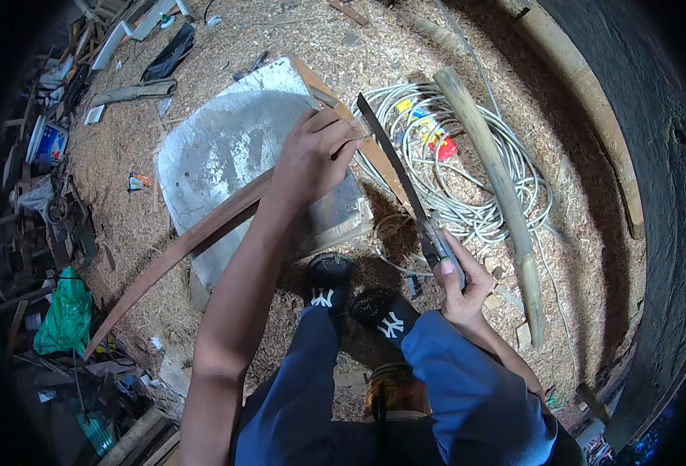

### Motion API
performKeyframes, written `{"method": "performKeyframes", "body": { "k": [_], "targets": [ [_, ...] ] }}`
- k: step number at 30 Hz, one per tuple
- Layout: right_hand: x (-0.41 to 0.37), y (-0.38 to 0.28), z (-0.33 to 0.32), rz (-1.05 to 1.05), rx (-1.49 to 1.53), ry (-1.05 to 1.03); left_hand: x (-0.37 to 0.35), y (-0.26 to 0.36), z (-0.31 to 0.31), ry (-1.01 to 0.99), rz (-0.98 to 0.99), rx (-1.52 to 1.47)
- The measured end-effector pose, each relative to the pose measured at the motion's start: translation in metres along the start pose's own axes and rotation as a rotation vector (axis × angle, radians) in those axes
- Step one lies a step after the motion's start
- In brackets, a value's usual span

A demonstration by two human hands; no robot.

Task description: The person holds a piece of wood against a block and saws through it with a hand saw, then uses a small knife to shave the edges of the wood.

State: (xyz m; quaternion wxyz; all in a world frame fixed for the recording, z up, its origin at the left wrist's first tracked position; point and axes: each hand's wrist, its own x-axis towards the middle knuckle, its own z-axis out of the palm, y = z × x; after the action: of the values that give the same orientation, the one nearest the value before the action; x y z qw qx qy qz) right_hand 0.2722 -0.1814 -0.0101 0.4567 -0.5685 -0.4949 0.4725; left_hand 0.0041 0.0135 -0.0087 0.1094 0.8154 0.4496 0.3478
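My left hand [316, 155] is closed around the upper end of a long reddish wooden strip [180, 247], which slants down to the left over a worn metal-topped board [238, 140]. In my right hand [463, 279] is the handle of a saw [397, 167]. The toothed dark blade points up and to the left, its tip just right of my left fingers. Whether blade and strip touch cannot be made out. A flat wooden piece [386, 167] lies behind the blade along the board's right edge.
A coil of pale cable [475, 206] lies right of the board, with a wooden pole [487, 147] across it. Dark shoes [382, 314] stand below the board. A green plastic bag [65, 311] and scrap are at the left. A large dark beam [654, 155] borders the right.
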Motion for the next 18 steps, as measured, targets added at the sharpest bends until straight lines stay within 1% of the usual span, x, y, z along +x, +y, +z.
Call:
{"method": "performKeyframes", "body": {
  "k": [8, 11, 14, 17, 18],
  "targets": [
    [-0.0033, 0.0083, -0.0014, -0.017, 0.024, -0.016, -0.0003, 0.0022, -0.0025, -0.017, -0.006, 0.017],
    [-0.0037, 0.0043, -0.0025, 0.047, -0.023, -0.023, -0.0016, 0.0033, -0.0022, -0.031, -0.03, 0.02],
    [-0.0043, 0.0034, -0.0003, 0.011, -0.058, -0.012, -0.0023, 0.0045, -0.0013, -0.003, -0.043, 0.016],
    [-0.0074, 0.0012, -0.0023, -0.045, -0.12, -0.065, -0.0019, 0.0031, -0.0004, 0.0, -0.074, -0.031],
    [-0.0091, 0.0004, -0.0038, 0.044, -0.116, -0.085, -0.0014, 0.0024, -0.0004, -0.012, -0.082, -0.045]
  ]
}}
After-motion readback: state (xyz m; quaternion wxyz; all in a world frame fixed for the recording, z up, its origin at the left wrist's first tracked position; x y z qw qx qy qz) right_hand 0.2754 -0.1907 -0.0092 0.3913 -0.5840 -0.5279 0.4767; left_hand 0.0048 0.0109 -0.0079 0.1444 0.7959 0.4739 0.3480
